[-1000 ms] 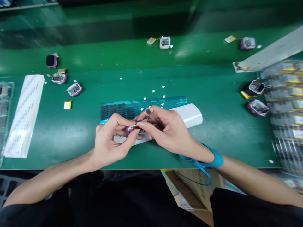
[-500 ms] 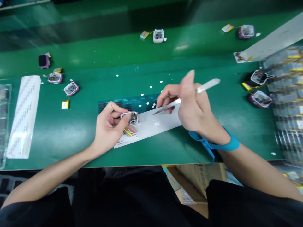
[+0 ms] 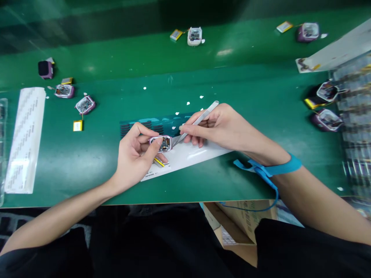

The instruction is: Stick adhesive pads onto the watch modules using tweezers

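So L hand [image 3: 133, 158] holds watch [image 3: 166, 144], R [image 3: 216, 125] tool [image 3: 204, 116] (metal).

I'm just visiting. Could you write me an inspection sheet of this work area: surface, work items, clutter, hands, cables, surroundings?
Surface: green bench, a white sheet lying on it.
Job's things: open watch-like case, circuitry showing; metal tweezers, tips near its right edge, contact unclear.
Clutter: other watch-like cases, small white tabs, blue film bearing dark strips.
Left hand: holds the case.
Right hand: holds the tweezers.
Cables: blue cord hanging by the right wrist's blue strap.
Surroundings: cardboard box below the bench edge; clear trays at right.
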Tool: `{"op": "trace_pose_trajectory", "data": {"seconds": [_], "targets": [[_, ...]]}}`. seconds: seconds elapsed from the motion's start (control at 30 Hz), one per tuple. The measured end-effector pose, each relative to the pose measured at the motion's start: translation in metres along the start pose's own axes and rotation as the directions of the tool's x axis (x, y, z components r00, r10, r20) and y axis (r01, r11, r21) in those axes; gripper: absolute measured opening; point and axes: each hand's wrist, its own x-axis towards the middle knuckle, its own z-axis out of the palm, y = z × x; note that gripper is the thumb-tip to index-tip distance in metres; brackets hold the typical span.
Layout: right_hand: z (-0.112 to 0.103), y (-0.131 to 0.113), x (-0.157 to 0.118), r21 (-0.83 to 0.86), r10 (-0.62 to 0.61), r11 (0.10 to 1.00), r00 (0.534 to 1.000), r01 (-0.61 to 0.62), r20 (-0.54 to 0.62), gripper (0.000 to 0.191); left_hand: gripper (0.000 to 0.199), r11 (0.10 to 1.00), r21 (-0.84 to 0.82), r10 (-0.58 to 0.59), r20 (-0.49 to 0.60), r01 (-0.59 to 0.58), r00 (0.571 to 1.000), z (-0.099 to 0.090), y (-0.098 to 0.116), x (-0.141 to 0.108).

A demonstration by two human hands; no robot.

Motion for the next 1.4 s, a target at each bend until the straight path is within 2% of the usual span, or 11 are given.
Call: {"op": "trace_pose_trajectory", "data": {"seconds": [0.37,0.53,1.0,1.1,1.2,1.3,1.4], "targets": [[0.000,0.001,0.002,-0.041,0.019,0.999,0.999,-0.017,0.047,0.035,0.036,1.000,0.026,-0.005,0.011,0.005,1.000,0.001,-0.001,-0.001],[-0.002,-0.006,0.000,-0.078,0.037,0.996,0.999,-0.036,0.011,0.037,0.035,0.999,0.034,0.006,0.006,-0.006,1.000,0.001,-0.001,-0.001],[-0.006,-0.004,0.001,-0.040,0.103,0.994,0.991,-0.100,0.086,0.036,0.021,0.998,0.050,0.030,0.013,-0.030,0.999,0.003,-0.004,-0.002],[-0.010,-0.006,0.001,0.011,0.107,0.994,0.992,-0.108,0.059,0.039,0.022,0.998,0.024,0.055,0.005,-0.055,0.998,0.003,-0.005,-0.002],[-0.008,-0.009,-0.002,0.165,0.049,0.986,0.996,-0.038,-0.068,0.035,0.023,0.995,-0.023,0.100,0.011,-0.100,0.995,0.001,-0.005,-0.004],[0.004,-0.012,-0.007,0.269,-0.076,0.954,0.974,0.133,-0.213,0.024,0.026,0.989,-0.066,0.139,0.052,-0.135,0.989,-0.001,-0.002,-0.006],[0.019,-0.014,-0.013,0.266,-0.181,0.932,0.952,0.246,-0.246,0.013,0.030,0.982,-0.096,0.176,0.114,-0.165,0.978,-0.002,0.000,-0.008]]}}
